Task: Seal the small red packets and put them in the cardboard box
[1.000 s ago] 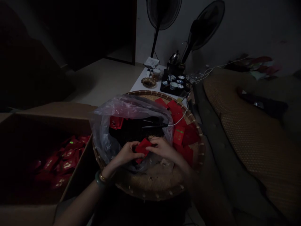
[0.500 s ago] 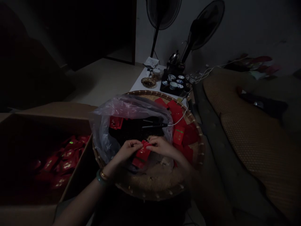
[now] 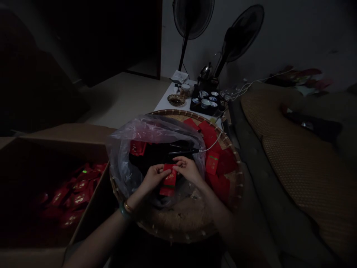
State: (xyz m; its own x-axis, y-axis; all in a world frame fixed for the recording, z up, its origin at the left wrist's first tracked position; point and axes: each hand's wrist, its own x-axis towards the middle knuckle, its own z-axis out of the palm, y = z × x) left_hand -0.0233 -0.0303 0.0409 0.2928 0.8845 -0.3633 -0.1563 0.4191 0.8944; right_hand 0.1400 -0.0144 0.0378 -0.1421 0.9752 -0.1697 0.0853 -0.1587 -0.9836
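Note:
Between my two hands is a red packet [image 3: 169,182] with gold print and a green band, held by its upper edge. My left hand [image 3: 154,178] pinches its upper left side. My right hand [image 3: 188,170] pinches the upper right corner with thumb and finger, its other fingers raised. Below them lies a round woven bamboo tray [image 3: 184,223]. On the tray, a clear plastic bag [image 3: 119,160] gapes around dark loose contents [image 3: 150,158]. A black tool with two thin prongs [image 3: 185,151] and a white cord rests there. More red packets [image 3: 212,163] lie at the tray's right side.
At left stands a cardboard box [image 3: 83,134] holding several filled red packets [image 3: 80,186]. Behind the tray, a white table [image 3: 164,100] carries a black tea tray with cups [image 3: 205,103]. Two fans [image 3: 192,18] stand beyond. A sofa with a woven mat [image 3: 301,160] is at right.
The packet has turned more upright in my hands. My right hand's fingers have lifted and spread a little from its top edge.

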